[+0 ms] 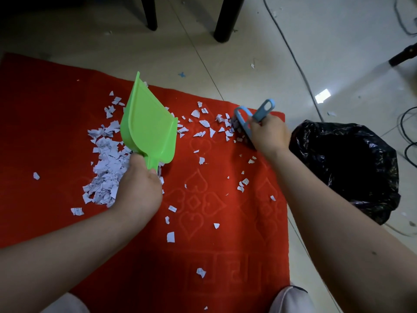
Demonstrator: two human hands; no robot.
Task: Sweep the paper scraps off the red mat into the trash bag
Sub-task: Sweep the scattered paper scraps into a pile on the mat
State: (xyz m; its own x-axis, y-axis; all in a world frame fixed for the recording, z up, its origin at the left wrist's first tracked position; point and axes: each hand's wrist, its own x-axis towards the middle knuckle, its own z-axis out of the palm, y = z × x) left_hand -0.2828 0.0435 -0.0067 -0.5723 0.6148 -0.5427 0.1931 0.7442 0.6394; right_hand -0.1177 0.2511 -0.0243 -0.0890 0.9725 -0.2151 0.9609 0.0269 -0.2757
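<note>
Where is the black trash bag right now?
In the head view, the black trash bag sits open on the floor, right of the red mat, beside the right hand.

Left hand (137, 188): grips the handle of a green dustpan (149, 127), tilted on the red mat (45, 132).
Right hand (268, 134): holds a blue brush (250, 118) among the paper scraps (108, 163).
Trash bag (345, 168): black, open, just right of the mat.

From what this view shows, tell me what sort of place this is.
Probably an indoor room at home or in an office, seen at floor level: a pale tiled floor, dark furniture legs standing on it, and thin black cables trailing across the tiles beside the red embossed mat.
</note>
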